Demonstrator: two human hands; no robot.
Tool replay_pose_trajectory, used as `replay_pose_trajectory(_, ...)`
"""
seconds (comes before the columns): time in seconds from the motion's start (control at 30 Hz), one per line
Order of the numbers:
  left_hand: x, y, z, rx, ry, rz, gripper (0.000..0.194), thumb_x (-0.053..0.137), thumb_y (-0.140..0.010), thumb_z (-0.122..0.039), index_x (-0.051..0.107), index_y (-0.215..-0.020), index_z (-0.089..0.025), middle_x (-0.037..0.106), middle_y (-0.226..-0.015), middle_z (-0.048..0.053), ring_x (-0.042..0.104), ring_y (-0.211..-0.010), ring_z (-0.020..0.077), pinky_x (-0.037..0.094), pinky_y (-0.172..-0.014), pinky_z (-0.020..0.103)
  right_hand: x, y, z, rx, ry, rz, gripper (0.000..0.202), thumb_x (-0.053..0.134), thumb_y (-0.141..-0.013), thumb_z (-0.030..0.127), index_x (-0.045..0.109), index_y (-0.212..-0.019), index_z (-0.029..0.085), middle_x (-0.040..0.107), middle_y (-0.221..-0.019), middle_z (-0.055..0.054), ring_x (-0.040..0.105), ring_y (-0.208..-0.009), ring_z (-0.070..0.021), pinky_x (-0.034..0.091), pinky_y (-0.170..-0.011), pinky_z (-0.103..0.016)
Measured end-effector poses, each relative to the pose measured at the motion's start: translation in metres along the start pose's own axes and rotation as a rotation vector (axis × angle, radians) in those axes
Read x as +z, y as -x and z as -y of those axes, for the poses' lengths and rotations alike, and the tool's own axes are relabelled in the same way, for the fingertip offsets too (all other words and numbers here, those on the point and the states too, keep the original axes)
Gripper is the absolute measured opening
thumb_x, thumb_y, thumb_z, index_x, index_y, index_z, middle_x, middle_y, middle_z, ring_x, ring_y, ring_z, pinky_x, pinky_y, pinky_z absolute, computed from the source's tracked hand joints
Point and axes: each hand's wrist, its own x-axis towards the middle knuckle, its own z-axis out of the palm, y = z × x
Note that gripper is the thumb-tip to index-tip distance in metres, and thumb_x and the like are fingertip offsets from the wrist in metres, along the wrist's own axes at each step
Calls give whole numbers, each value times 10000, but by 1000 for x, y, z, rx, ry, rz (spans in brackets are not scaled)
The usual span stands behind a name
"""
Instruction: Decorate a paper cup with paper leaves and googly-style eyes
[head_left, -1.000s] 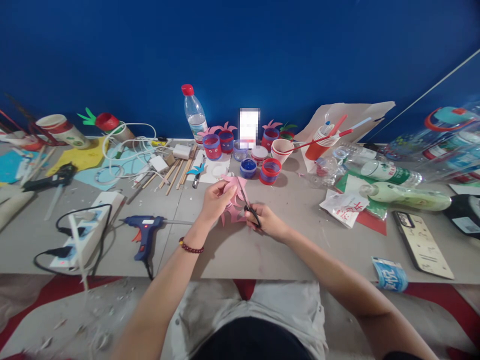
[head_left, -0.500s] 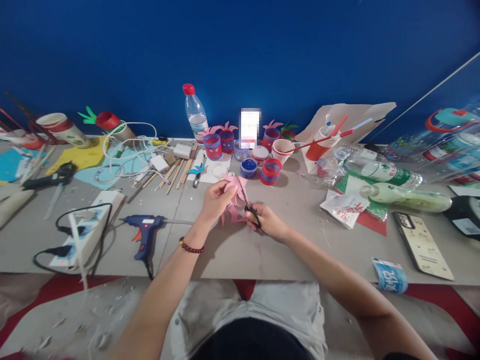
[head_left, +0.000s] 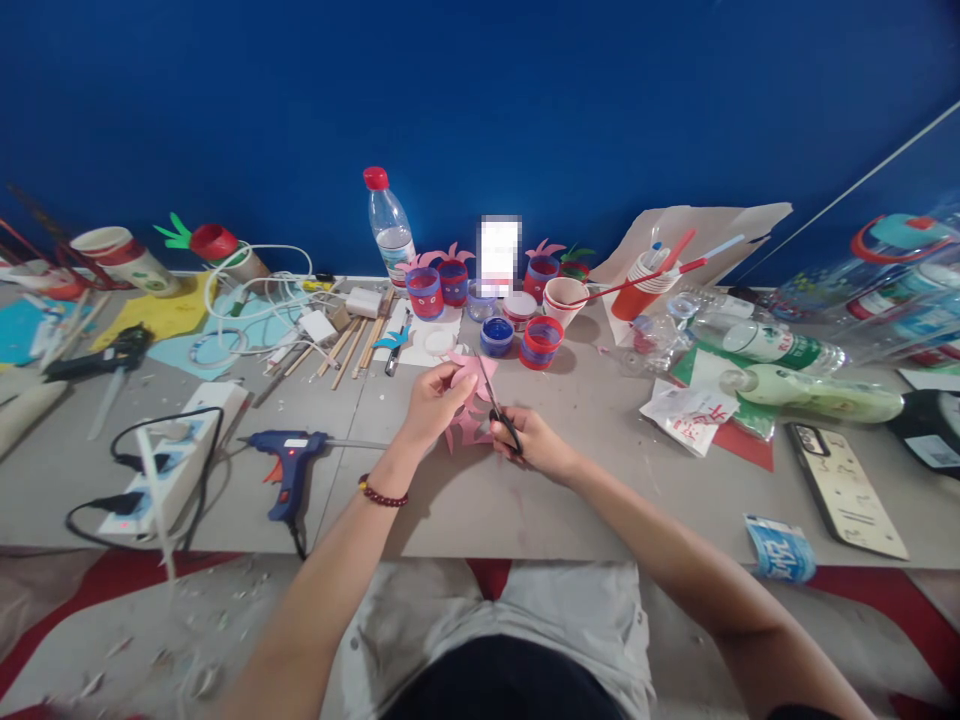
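My left hand (head_left: pixel 437 402) pinches a piece of pink paper (head_left: pixel 474 422) with jagged, leaf-like edges, held above the grey table. In my right hand (head_left: pixel 534 442) is a pair of black-handled scissors (head_left: pixel 504 428), its fingers closed round the handles. The blades point up and away, lying against the right edge of the paper. Just beyond the hands stand an open pot of blue paint (head_left: pixel 496 336) and a red and blue ring cup (head_left: pixel 541 343).
To the left lie a blue glue gun (head_left: pixel 289 465), a power strip (head_left: pixel 176 455) and wooden sticks (head_left: pixel 349 352). A bottle (head_left: pixel 391 235) and a paper cup (head_left: pixel 562 303) stand at the back. A phone (head_left: pixel 847 492) and plastic bottles (head_left: pixel 772 340) are at the right.
The pink paper has turned slightly in my left hand. The scissors have stayed almost in place, their blades shifted slightly against the paper.
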Motion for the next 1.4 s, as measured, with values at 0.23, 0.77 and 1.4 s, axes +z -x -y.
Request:
replay_pose_trajectory(0.23, -1, 0, 2, 5, -19, 4, 399, 670, -756, -413, 437, -547, -166, 363, -521, -50, 324, -487, 59, 271, -457, 193, 1, 1, 2, -8, 7, 2, 464, 594, -791, 633, 448, -759, 193, 449, -522, 76, 312, -381, -40, 223, -374, -199)
replay_pose_trajectory(0.77, 1, 0, -1, -15, 9, 2, 394, 692, -723, -432, 468, -544, -163, 366, -513, -51, 317, -485, 62, 264, -454, 200, 2, -1, 1, 0, -14, -21, 475, 628, -752, 638, 462, -733, 193, 451, -497, 75, 309, -364, -43, 209, -350, -198)
replay_pose_trajectory(1.4, -11, -9, 6, 0, 47, -376, 235, 633, -733, -256, 484, -568, -181, 384, -565, -42, 349, -540, 80, 312, -502, 204, -3, -3, 4, -109, -30, -223, 502, 649, -689, 654, 495, -669, 176, 616, -524, -4, 377, -313, -50, 287, -302, -185)
